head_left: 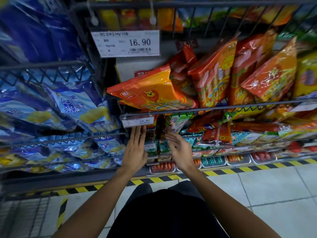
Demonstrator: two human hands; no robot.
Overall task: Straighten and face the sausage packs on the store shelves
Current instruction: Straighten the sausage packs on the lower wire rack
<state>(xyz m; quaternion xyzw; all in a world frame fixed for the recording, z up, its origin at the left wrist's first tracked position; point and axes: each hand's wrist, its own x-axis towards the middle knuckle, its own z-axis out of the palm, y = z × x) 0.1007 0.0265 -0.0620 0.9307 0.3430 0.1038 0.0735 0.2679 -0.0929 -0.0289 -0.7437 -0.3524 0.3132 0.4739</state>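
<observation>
Both hands empty, fingers straight: left hand [135, 152] under the 19.90 tag [138, 121], right hand [179, 150] beside it w/ palm up; best reach up, grip the tipped orange pack [154, 93] by both edges & stand it upright, label fwd.

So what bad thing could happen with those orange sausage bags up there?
The leftmost orange pack lies tipped on its side, poking out over the wire rail, so it might slide off. Both hands are open: the left hand sits by the 19.90 price tag and could knock it; the right hand holds nothing.
</observation>
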